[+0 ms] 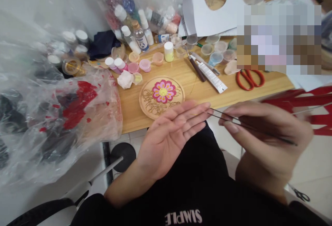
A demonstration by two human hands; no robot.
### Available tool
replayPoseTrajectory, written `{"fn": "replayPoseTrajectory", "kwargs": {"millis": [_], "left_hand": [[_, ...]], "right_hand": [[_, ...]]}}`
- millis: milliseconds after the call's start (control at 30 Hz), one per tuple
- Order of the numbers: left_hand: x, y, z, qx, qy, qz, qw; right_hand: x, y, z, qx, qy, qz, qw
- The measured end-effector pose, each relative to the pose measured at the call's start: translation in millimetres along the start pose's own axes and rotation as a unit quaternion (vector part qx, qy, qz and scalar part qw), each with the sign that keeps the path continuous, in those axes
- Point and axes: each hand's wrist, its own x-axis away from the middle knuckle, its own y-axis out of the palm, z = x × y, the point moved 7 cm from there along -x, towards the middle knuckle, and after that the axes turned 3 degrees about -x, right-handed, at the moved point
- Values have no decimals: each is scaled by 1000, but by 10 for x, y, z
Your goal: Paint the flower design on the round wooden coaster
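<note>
My left hand [171, 137] is turned palm up above my lap, its fingers stretched out and lying together. In my right hand [267, 136] I pinch dark, slim tweezers [228, 118], whose tips point left and reach the fingertips of my left hand. A short bit of something thin and yellow shows by those fingers, too small to name. Just beyond the left hand lies a round wooden disc [145, 105] with a pink and magenta flower [164, 91] with a yellow centre. Fine gold scrollwork surrounds the flower. The fingers hide the disc's near right edge.
Small paint cups [144, 65], a yellow paint bottle [168, 52], a white tube [211, 77] and red-handled scissors [250, 79] stand or lie on the wooden table [132, 122]. A crumpled tissue [126, 79] is left of the disc. A clear plastic bag [103, 115] overhangs the left side.
</note>
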Motion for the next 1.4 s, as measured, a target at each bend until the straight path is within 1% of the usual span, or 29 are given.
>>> {"fn": "replayPoseTrajectory", "kwargs": {"millis": [133, 300, 467, 800, 1000, 1067, 1167, 1233, 1267, 1400], "left_hand": [[-22, -26, -36, -17, 1, 18, 1000], [-37, -16, -50, -5, 2, 16, 1000], [-38, -29, -60, -12, 2, 20, 1000], [-58, -62, -99, -28, 4, 23, 999], [-83, -97, -121, -11, 0, 38, 999], [-94, -129, -135, -5, -9, 49, 999], [-114, -173, -150, 2, -23, 63, 998], [-126, -189, -149, 5, -26, 67, 997], [-130, -193, -147, 7, -25, 69, 997], [-130, -208, -147, 13, -20, 80, 996]], "right_hand": [[-12, 78, 15, 24, -27, -19, 999], [-24, 135, -29, 37, -55, -55, 996], [-6, 132, -16, 46, -69, -48, 995], [7, 107, 58, 30, -53, -42, 997], [-34, 115, 52, 56, -43, -66, 995], [-44, 95, 50, 51, -40, -58, 996], [-48, 28, 69, 37, -17, -17, 999], [-49, 0, 83, 33, -4, -1, 999], [-53, 2, 88, 39, -1, -5, 999], [-81, 67, 88, 108, -17, -71, 991]]}}
